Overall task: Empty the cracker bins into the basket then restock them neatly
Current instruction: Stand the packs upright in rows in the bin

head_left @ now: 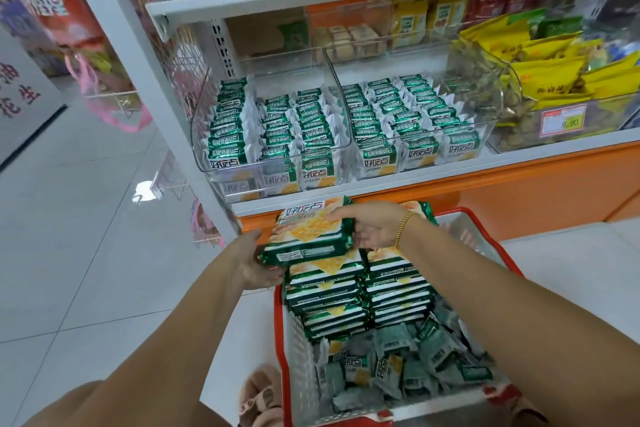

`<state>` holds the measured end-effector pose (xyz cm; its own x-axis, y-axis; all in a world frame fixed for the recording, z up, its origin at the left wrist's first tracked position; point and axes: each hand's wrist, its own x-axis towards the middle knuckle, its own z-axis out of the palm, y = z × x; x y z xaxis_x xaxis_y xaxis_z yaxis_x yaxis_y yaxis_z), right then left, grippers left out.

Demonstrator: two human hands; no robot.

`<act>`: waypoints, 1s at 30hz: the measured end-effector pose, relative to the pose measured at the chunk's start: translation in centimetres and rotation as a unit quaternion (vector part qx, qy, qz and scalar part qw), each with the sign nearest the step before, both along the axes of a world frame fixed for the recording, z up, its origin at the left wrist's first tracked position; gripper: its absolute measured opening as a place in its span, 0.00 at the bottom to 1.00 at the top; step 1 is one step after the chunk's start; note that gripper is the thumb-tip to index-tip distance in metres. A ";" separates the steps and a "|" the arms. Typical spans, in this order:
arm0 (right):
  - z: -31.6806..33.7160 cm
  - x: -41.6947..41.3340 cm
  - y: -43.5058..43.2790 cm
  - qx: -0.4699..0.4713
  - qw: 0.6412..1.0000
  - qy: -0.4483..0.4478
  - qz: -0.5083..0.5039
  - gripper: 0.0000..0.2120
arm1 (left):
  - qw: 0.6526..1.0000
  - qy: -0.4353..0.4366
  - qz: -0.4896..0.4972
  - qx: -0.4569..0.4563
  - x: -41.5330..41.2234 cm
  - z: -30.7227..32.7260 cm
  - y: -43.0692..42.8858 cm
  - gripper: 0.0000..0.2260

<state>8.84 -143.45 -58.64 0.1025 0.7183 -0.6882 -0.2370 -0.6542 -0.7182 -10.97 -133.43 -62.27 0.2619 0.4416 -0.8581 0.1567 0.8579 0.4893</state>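
Left hand [256, 265] and right hand [375, 229] gripping cracker stack [308, 236] over basket [279, 319], left fingertips hidden beneath it

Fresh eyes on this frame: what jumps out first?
Dead centre, the left hand and right hand grip a stack of cracker packs over the far end of the red-rimmed basket. The basket holds more stacked packs and loose small ones. On the shelf behind, two clear bins hold tidy rows of green packs.

Green cracker packs [325, 288] stacked and loose in red-rimmed basket [279, 322], clear shelf bins [199, 121] holding upright rows
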 end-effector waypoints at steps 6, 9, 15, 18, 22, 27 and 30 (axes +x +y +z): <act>2.6 6.2 -3.3 0.053 0.998 -0.027 -0.021 0.25 | 0.979 0.094 -0.155 0.088 1.3 -0.7 -1.1 0.20; 3.3 8.5 -4.8 0.058 0.997 -0.051 -0.021 0.24 | 0.972 0.101 -0.197 0.081 1.9 -1.3 -1.5 0.20; 1.9 6.2 -5.3 0.043 0.998 0.009 -0.042 0.14 | 0.977 0.112 -0.178 0.028 2.1 -1.8 -0.8 0.30; 0.8 4.6 -4.8 0.033 0.999 0.013 -0.028 0.21 | 0.984 0.093 -0.148 0.020 2.2 -1.5 -1.0 0.28; 0.1 3.2 -4.3 0.044 0.999 0.006 -0.025 0.21 | 0.992 0.037 -0.109 0.044 1.6 -0.8 -1.7 0.21; 0.1 2.2 -4.0 0.101 0.995 0.019 -0.009 0.15 | 0.995 -0.044 -0.055 0.071 -0.3 1.7 -2.8 0.13; 0.7 1.9 -3.6 0.139 0.990 0.023 0.031 0.18 | 0.992 -0.089 -0.033 0.084 -1.7 3.1 -3.5 0.12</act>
